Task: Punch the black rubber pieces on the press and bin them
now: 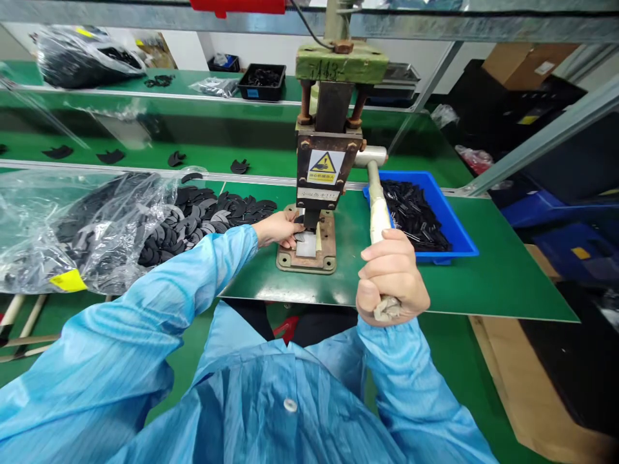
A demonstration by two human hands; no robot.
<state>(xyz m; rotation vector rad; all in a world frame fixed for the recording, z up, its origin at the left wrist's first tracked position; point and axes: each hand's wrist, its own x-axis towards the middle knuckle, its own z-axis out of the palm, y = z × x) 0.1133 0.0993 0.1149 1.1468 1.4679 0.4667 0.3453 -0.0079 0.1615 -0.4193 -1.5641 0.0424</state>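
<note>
My right hand [393, 278] is wrapped round the taped lever handle [380, 212] of a hand press [321, 154], at the press's right side. At the foot of the press, my left hand [280, 229] pinches a thin black curved piece [300, 236] under the ram. Fingertips partly cover that piece, so its full shape is hidden. A pale metal block [306, 245] sits on the press base [327, 252] just beside these fingers. Left of the press lies a heap of black curved pieces [207, 216], spilling from a clear plastic bag [87, 232].
A blue bin [452, 225] full of small black parts stands right of the lever. Behind, a green shelf holds several loose black pieces [111, 156], a black tray [264, 82] and a bagged black bundle [77, 61]. A metal beam [193, 22] crosses overhead.
</note>
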